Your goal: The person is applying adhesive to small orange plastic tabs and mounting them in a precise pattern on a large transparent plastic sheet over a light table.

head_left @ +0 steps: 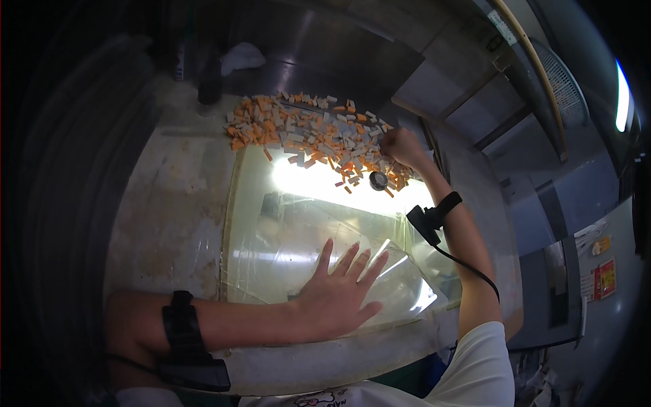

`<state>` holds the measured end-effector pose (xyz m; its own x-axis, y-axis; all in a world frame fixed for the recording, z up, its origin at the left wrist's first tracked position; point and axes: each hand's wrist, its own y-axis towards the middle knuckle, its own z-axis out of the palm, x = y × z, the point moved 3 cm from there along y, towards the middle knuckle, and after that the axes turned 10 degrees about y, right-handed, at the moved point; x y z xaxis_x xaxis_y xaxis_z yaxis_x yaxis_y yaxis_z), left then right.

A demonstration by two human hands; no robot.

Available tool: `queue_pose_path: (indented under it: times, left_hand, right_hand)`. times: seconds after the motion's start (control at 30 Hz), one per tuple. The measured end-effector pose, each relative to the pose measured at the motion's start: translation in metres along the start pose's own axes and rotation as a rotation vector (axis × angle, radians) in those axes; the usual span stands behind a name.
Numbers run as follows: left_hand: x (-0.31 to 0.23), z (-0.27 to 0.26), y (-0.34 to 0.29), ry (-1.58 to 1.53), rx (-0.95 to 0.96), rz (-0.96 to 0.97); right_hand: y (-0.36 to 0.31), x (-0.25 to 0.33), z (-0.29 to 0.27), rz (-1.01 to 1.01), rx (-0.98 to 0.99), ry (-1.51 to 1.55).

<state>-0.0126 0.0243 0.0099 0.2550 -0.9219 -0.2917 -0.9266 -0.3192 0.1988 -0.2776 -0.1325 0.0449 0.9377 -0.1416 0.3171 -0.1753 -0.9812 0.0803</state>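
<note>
Facing palm down, your left hand (336, 298) is spread wide on or just over the near part of the lit panel (254, 237), its fingertips pointing away from you; whether it presses down, you cannot tell from this view. It appears to hold nothing. The heap of small orange and white pieces (295, 125) lies straight ahead of it, well apart, with the bright strip of light (325, 183) between them.

That heap is long and low. Its long axis runs from left to right across the far part of the panel, slanting a little toward you at its right end, and it is broadest on the left, with a few loose pieces straggling off its near edge.

Your right hand (401, 146) is by far the nearer of the two. It is at the heap's right end, on or just above the outermost pieces, so most of the heap stretches away to its left. Its fingers are curled in narrow; whether they grip a piece is hidden. A small dark-rimmed round object (378, 180) sits on your side of that hand and slightly to its left, at the heap's near edge, with pieces lying close around it.
</note>
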Motion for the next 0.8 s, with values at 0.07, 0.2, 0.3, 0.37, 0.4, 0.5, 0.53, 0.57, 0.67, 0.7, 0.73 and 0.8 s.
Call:
queue_pose_path:
  times: [0.07,0.2,0.3,0.37,0.4,0.5,0.53,0.57,0.67,0.7,0.73,0.8]
  left_hand:
    - [0.000,0.002,0.000,0.002,-0.024,-0.003]
    - [0.001,0.002,0.001,0.015,-0.130,-0.016]
    - [0.001,-0.002,-0.002,0.049,-0.165,-0.049]
    - [0.001,-0.003,-0.001,0.059,-0.168,-0.067]
    - [0.002,-0.004,-0.004,0.089,-0.171,-0.085]
    - [0.003,-0.003,-0.002,0.088,-0.174,-0.081]
    - [0.003,-0.002,-0.002,0.087,-0.173,-0.083]
    - [0.002,-0.002,-0.002,0.098,-0.170,-0.080]
    - [0.002,0.000,-0.001,0.102,-0.170,-0.077]
    - [0.002,0.002,-0.001,0.100,-0.172,-0.077]
    - [0.002,0.003,0.000,0.096,-0.173,-0.080]
    - [0.002,0.005,0.000,0.103,-0.171,-0.073]
  right_hand:
    - [-0.003,0.004,-0.007,-0.026,-0.067,0.051]
    - [-0.016,0.009,-0.028,-0.017,-0.188,0.276]
    - [-0.035,0.035,-0.021,0.059,0.036,0.590]
    - [-0.058,0.065,-0.019,0.083,0.173,0.753]
    - [-0.069,0.091,-0.010,0.070,0.291,0.791]
    - [-0.087,0.127,0.010,0.074,0.543,0.836]
    - [-0.090,0.137,0.017,0.089,0.578,0.805]
    - [-0.091,0.145,0.022,0.079,0.595,0.795]
    - [-0.088,0.157,0.037,0.082,0.600,0.763]
    - [-0.085,0.159,0.040,0.039,0.563,0.678]
    - [-0.083,0.160,0.041,-0.005,0.526,0.593]
    - [-0.080,0.157,0.046,0.027,0.512,0.466]
